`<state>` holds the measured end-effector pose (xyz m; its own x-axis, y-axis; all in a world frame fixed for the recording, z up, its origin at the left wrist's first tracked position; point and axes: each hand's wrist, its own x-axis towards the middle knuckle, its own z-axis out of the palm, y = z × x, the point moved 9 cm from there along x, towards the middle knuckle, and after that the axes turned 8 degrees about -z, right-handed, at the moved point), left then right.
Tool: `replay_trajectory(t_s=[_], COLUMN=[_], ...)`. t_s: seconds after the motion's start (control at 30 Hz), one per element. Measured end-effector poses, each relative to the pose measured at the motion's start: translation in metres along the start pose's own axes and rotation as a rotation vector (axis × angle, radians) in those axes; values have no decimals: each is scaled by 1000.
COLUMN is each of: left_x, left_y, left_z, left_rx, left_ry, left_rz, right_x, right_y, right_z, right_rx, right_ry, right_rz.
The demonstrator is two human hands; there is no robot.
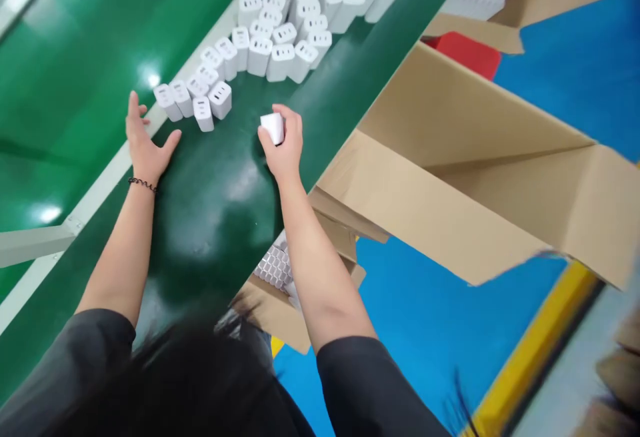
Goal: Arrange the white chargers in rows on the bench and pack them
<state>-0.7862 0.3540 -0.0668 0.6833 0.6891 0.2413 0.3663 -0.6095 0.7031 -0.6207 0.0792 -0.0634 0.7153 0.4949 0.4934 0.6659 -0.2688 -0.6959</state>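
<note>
The right hand [285, 144] pinches a white block [273, 128] between thumb and fingers; the left hand [145, 147] is spread and released, its fingertips past the pale rail [113, 174]. Open green tabletop [215, 184] lies between the thumbs, standing white blocks [281, 68] ahead. Right of the right fingers comes the tabletop's edge, then a carton [440, 207].

Factory packing line, pretty sure. Loads of identical white charger blocks [285, 33] on the green worktop [210, 240], open cartons [425, 204] beside it.
</note>
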Motion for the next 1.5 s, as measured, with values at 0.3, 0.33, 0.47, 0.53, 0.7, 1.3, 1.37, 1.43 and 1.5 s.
replay_trajectory(t_s=[0.3,0.33,0.47,0.53,0.7,1.3,1.37,1.43,1.5], left_x=[34,37,40,39,9,-147,-140,-124,-100], left_y=[23,28,30,27,4,68,72,71,61], left_z=[30,33,36,32,16,99,93,82,67], left_rx=[-78,-93,-158,-179,-534,-1339,-1157,-979,-851], left_ry=[-8,-19,-20,-9,27,-614,-610,-504,-310], left_rz=[113,133,97,43,-298,-907,-747,-610,-522], right_x=[-1,-1,-1,0,3,-28,-22,-22,-27], right_y=[-17,-19,-32,-36,-35,-154,-140,-125,-115], right_z=[-6,-7,1,5,6,12,-6,-16,-19], right_rx=[62,54,11,-6,-51,-326,-339,-371,-406], right_ry=[137,134,34,-13,-35,-381,-418,-472,-545], right_rz=[43,39,-24,-51,-72,-365,-339,-303,-292])
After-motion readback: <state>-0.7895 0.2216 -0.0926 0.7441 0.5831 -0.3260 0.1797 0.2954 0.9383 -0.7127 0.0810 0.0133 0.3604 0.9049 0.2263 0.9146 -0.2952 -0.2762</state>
